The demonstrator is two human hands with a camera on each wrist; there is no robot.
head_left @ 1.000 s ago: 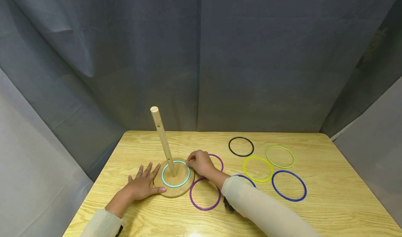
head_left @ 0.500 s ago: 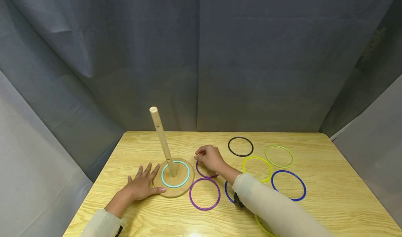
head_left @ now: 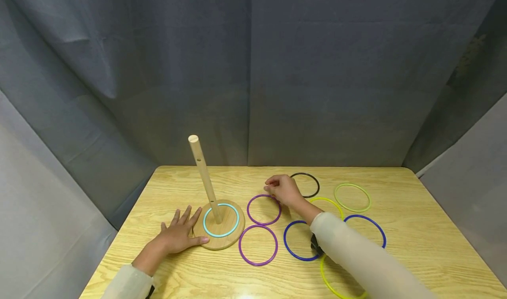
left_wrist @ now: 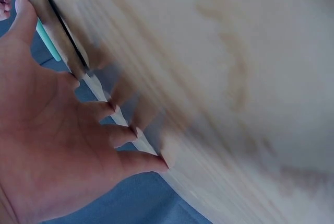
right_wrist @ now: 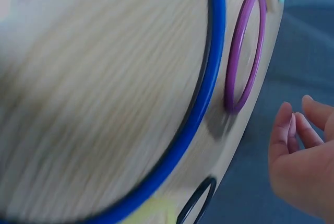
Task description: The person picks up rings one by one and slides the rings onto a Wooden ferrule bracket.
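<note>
A wooden peg stand (head_left: 227, 241) has a tilted post (head_left: 202, 175), and a teal ring (head_left: 207, 231) lies round it on the base. My left hand (head_left: 180, 228) rests flat on the table with spread fingers, fingertips against the base's left edge; the left wrist view shows this hand (left_wrist: 62, 145) beside the base and the teal ring (left_wrist: 36, 25). My right hand (head_left: 277, 188) hovers between a purple ring (head_left: 264, 209) and a black ring (head_left: 304, 185), fingers loosely curled and holding nothing. In the right wrist view the empty fingers (right_wrist: 292, 130) hang near the purple ring (right_wrist: 245, 51).
On the wooden table (head_left: 416, 246) lie a second purple ring (head_left: 258, 245), two blue rings (head_left: 301, 246) (head_left: 366, 233), a yellow ring (head_left: 328, 202), a yellow-green ring (head_left: 353, 197) and another yellow ring (head_left: 336, 286) under my right sleeve. Grey curtains enclose the table.
My right hand left the teal ring on the base and moved right and away, towards the black ring. The purple ring it covered now shows whole. The left hand stayed put.
</note>
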